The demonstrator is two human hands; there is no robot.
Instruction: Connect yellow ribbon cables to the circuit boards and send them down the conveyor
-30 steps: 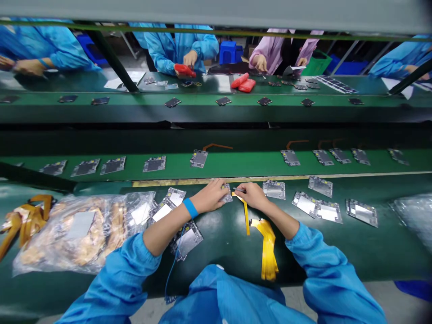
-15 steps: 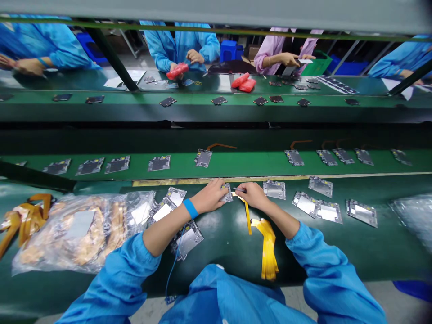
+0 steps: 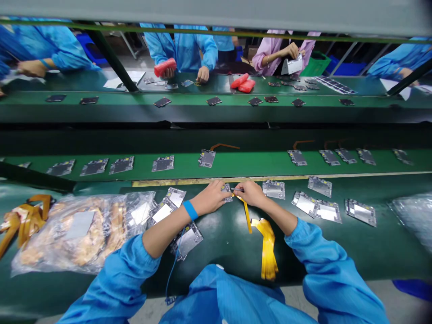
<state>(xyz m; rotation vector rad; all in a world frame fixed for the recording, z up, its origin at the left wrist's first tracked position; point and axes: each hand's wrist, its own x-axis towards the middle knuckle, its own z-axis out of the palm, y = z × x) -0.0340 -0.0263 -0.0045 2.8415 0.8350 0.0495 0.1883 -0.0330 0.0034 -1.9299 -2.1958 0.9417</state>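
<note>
My left hand (image 3: 213,196), wearing a blue wrist strap (image 3: 190,210), is closed on a small circuit board (image 3: 229,198) and keeps it against the green bench. Fingers cover much of the board. Just right of it, my right hand (image 3: 250,193) pinches a thin grey tool (image 3: 237,189) whose kind is hard to make out. One yellow flex cable (image 3: 247,217) runs from the board's right edge, beneath the right fingertips, and down across the bench. Whether its end is joined to the board is hidden. A bundle of yellow flex cables (image 3: 268,252) lies below my right hand.
Circuit boards (image 3: 187,240) lie left of my hands, others (image 3: 305,204) to the right. A plastic bag (image 3: 84,231) of flex cables fills the left side. Beyond a ledge, a green conveyor (image 3: 256,164) carries boards. Co-workers (image 3: 182,49) sit opposite. A post (image 3: 110,58) stands left.
My hands stay nearly in place, the right fingers shifting slightly at the board's edge. Boards on the near conveyor have moved right, those on the far one left. Co-workers' hands have moved.
</note>
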